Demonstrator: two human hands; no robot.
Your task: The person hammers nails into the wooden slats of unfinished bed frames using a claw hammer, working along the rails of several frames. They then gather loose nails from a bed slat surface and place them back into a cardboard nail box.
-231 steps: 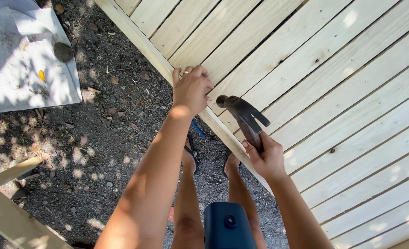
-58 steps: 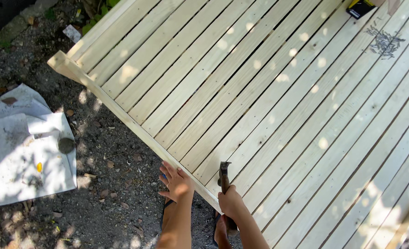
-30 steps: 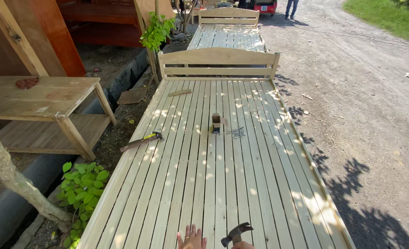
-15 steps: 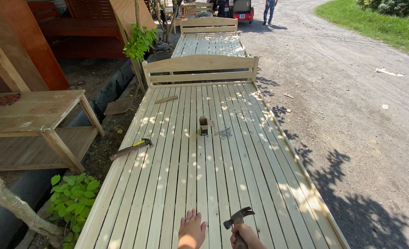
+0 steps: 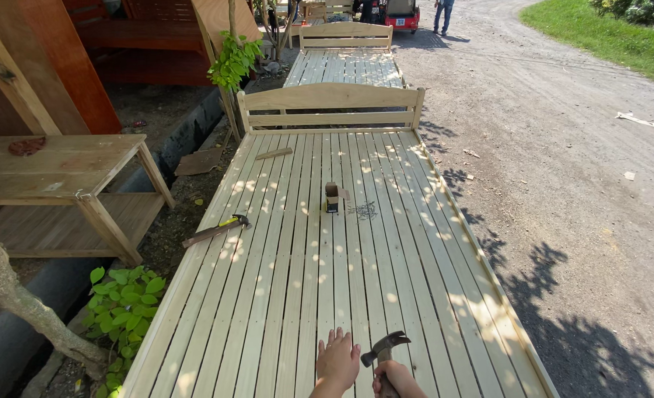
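Left hand (image 5: 337, 360) flat, fingers spread, on the slatted bed frame (image 5: 282, 295). Right hand (image 5: 397, 379) grips one claw hammer (image 5: 384, 346). Second hammer (image 5: 216, 230) on left edge; one small box (image 5: 332, 197), one nail pile (image 5: 361, 211).

I see pale, unpainted wood on the slatted bed frame (image 5: 327, 258) filling the middle of the frame, planed smooth and matt. The hammer (image 5: 383, 349) at the bottom has a dark, dull metal head. At left, the table (image 5: 61, 166) is bare wood too, rougher-looking. At right, the road (image 5: 562, 147) is coarse, dusty gravel.
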